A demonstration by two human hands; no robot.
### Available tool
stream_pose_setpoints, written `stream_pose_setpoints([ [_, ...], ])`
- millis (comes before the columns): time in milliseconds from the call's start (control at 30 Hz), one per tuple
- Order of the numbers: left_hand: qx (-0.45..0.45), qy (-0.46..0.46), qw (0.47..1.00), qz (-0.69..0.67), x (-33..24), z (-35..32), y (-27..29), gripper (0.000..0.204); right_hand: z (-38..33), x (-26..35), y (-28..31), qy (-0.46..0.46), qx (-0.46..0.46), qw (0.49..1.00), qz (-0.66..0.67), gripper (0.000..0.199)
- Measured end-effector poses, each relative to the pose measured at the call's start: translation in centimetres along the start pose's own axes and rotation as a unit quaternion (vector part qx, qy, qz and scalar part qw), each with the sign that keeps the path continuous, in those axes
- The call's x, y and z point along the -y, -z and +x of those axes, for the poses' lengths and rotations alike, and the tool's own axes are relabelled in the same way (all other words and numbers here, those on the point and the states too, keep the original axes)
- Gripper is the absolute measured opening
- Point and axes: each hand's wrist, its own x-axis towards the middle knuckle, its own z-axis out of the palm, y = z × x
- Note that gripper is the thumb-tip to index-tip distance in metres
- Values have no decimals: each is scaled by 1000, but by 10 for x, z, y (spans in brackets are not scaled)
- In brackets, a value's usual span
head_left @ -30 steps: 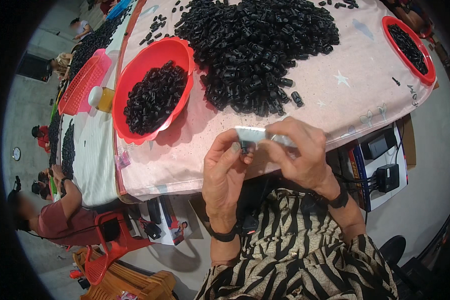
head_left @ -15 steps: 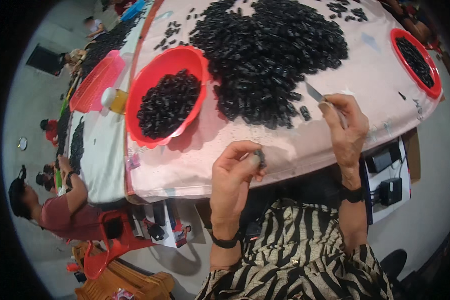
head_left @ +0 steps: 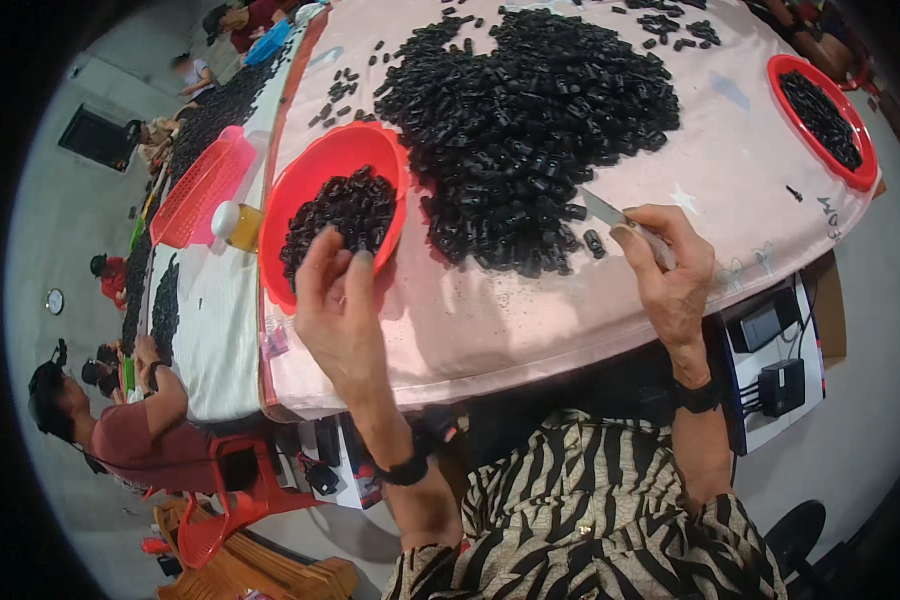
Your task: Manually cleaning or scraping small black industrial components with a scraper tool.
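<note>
Over the near rim of the red scalloped bowl [head_left: 394,215] is my left hand [head_left: 342,310], thumb and fingers apart, no piece visible between them. Small black cylindrical parts [head_left: 355,205] fill the bowl's bottom. My right hand [head_left: 675,275] grips a small knife [head_left: 602,210] by its light handle, blade toward the far left. Just beyond the blade spreads a large heap of the same black parts [head_left: 530,130]. One loose black part [head_left: 594,244] lies near the knife, at the heap's near edge.
The pink tablecloth [head_left: 450,350] covers the table. At the far right stands a red basin [head_left: 773,85] of black parts. Left of my bowl are a yellow jar with a white lid [head_left: 237,225] and a pink basket [head_left: 202,190]. A person in a maroon shirt [head_left: 135,445] sits at left.
My left hand has moved left from the table's near edge to the bowl, and its pinch on a small dark part has opened. My right hand still holds the knife, almost in place.
</note>
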Motion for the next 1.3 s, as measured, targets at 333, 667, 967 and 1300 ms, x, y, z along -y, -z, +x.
stream_pose_setpoints([
  [333,228,-126,964,51,-18,-80,-84,12,-2,-6,1,-24,11,999,22,16],
  [667,314,-243,897,195,-21,-87,-116,39,-5,-8,7,-40,-12,996,72,18],
  [967,268,-229,929,116,-9,-91,-78,26,-5,-9,7,-23,-1,999,42,17],
  [1300,250,235,882,-323,19,-74,-25,38,-6,-4,4,-24,10,1000,7,17],
])
